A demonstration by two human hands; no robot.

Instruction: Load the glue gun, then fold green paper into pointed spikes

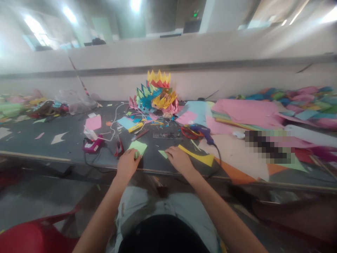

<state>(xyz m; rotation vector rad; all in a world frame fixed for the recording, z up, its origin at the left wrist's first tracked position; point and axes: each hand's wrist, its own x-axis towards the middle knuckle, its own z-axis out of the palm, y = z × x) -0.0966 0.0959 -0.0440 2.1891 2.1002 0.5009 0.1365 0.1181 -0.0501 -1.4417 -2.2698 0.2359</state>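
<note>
At the table's front edge, my left hand [128, 162] has its fingers curled on a light green piece of paper [140, 147], which sticks out past the fingertips. To the right, my right hand [179, 159] pinches a smaller pale green paper scrap [162, 153]; only its pointed end shows. A gap of dark tabletop separates the two hands. Close by my right hand lies a curved yellow paper strip [198, 157]. Just left of my left hand is a dark red tool [119, 147] whose kind I cannot make out.
Folded paper crowns [159, 95] are piled at the back. A purple glue gun [204, 131] with a trailing cord lies to the right, near stacked pink sheets [244, 112]. A purple device [92, 144] with a cable sits left. A red chair [28, 237] stands lower left.
</note>
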